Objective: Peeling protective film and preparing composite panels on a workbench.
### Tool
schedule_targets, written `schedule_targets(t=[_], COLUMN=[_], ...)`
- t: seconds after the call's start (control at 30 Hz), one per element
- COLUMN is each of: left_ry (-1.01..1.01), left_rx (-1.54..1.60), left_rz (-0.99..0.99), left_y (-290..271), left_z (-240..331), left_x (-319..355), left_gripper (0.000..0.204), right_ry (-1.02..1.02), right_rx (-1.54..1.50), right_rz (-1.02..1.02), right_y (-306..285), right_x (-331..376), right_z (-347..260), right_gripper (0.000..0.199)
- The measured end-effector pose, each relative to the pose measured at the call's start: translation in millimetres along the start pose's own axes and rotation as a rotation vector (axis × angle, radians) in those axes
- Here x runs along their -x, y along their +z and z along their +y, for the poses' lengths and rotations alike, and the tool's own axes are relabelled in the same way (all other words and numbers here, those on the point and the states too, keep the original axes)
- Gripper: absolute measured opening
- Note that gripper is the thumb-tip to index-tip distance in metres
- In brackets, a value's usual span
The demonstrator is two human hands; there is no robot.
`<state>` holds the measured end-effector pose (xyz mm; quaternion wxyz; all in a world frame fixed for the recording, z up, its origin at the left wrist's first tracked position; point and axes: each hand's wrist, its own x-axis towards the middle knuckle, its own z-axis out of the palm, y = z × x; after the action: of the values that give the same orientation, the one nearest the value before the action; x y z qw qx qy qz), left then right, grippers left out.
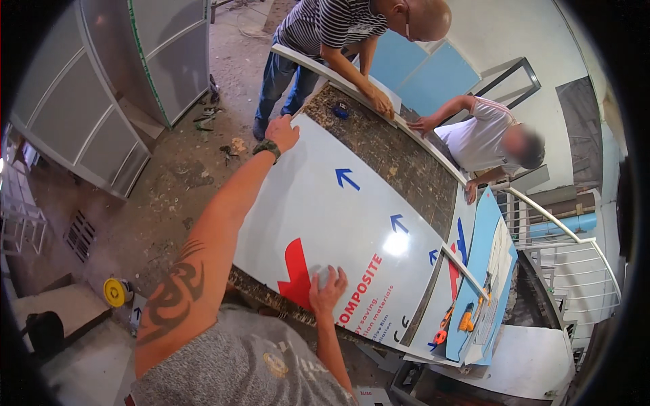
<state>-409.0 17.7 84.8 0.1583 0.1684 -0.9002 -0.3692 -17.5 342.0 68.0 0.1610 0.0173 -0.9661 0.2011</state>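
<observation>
Closest in, the right hand (328, 289) is flat on the near end of a big white composite panel (338, 223), fingers spread, palm pressing down right on the red printed patch, not gripping anything. The left hand (281, 132) is stretched way out to the panel's far left corner, fingers curled over the edge there, so it's holding the sheet itself. There's a dark watch (268, 147) on that wrist.

The panel lies on a speckled dark tabletop (399, 162), covering most of it, with 3 blue arrows printed on its protective film, all clearly visible. Just to the right of it lies a light blue panel (487, 250) with a thin metal bar (464, 271) between the 2 sheets. No real containers around; the blue panel is the closest thing to one, with a couple of orange hand tools (460, 321) lying on its near end. Can't tell exactly what they are.

Down left on the floor (169, 196) is 1 yellow roll (114, 292), probably tape.

Further out, 2 other people are at the far edge of the tabletop: 1 in a striped shirt (325, 24) with a hand on a long white curved strip (352, 84), and 1 in a white shirt (484, 132) reaching to the same strip. A small blue object (340, 109) sits on the bare tabletop near them. Grey framed panels (81, 115) stand at far left.
</observation>
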Motion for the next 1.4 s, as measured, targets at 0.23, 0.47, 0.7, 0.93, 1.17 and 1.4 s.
schedule_targets(t=[0.23,0.47,0.7,0.93,1.17,1.4], left_ry=[0.018,0.209,0.347,0.551,0.536,0.448], left_rx=[-0.12,-0.087,-0.206,-0.251,-0.164,-0.21], left_rz=[-0.047,-0.065,0.062,0.188,0.118,0.07], left_y=[71,104,111,118,121,119], left_z=[2,-21,-21,-21,-11,2], left_x=[-76,-103,-102,-84,-80,-60], left_gripper=[0.023,0.015,0.01,0.01,0.01,0.018], right_ry=[0.021,0.059,0.077,-0.079,-0.032,-0.001], right_rx=[0.003,0.116,0.145,0.14,0.206,0.187], right_rz=[-0.034,-0.05,-0.058,-0.205,-0.286,-0.345], right_y=[59,69,82,107,106,105], right_x=[-73,-91,-91,-137,-142,-145], right_z=[-35,-44,-49,-80,-83,-89], right_gripper=[0.058,0.063,0.069,0.077,0.084,0.085])
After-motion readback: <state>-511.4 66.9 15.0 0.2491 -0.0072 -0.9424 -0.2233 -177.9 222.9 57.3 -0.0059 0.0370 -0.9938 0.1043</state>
